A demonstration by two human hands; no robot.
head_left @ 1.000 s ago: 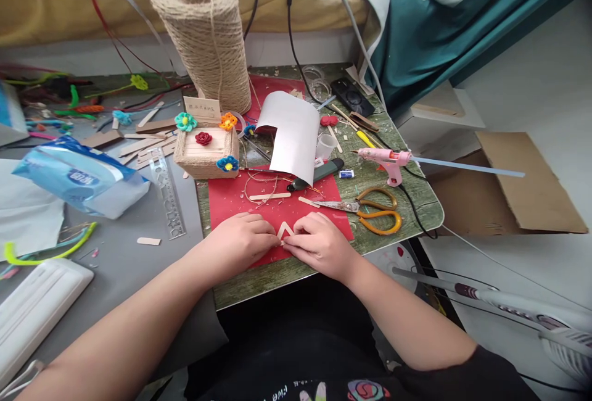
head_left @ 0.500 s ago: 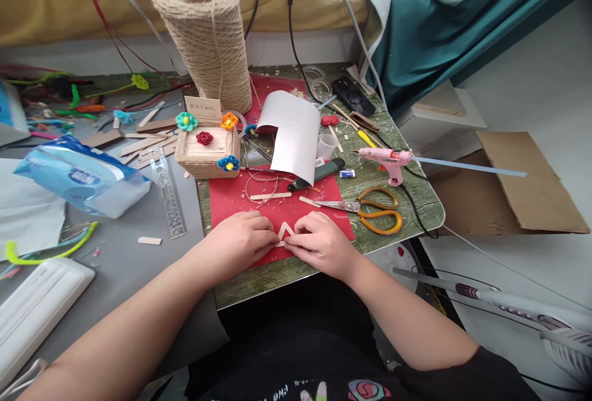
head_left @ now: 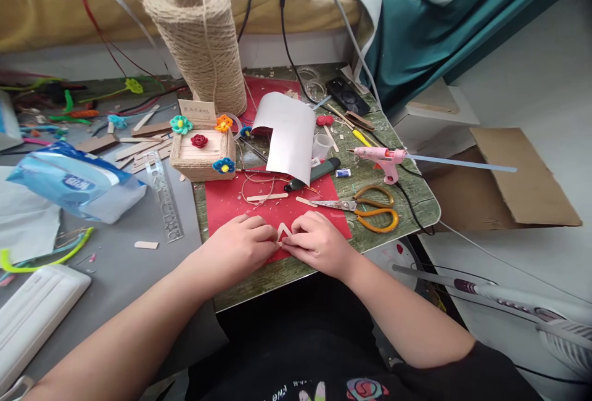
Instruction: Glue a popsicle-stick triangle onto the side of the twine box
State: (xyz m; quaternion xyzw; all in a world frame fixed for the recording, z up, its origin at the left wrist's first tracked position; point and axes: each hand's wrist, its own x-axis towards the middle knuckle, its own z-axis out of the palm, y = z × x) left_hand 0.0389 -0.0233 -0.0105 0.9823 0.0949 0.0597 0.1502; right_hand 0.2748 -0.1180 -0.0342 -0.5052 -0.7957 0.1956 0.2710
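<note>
Both my hands rest on a red sheet [head_left: 231,203] near the table's front edge. Between them lies a small triangle of wooden sticks [head_left: 284,230], its point aimed away from me. My left hand [head_left: 243,245] has its fingers curled and pinches the triangle's left corner. My right hand [head_left: 317,242] is closed on the right corner in the same way. A loose wooden stick [head_left: 267,197] lies on the red sheet just beyond the hands.
Orange-handled scissors [head_left: 370,210] and a pink glue gun [head_left: 382,157] lie to the right. A jute-wrapped box with flowers [head_left: 203,153], a big twine cone [head_left: 198,43] and a curled white sheet [head_left: 289,132] stand behind. A blue wipes pack [head_left: 74,182] and ruler [head_left: 161,194] lie left.
Both hands stay pinched on the stick triangle. The whole view has slid slightly left and up, from my head moving; nothing on the table moved.
</note>
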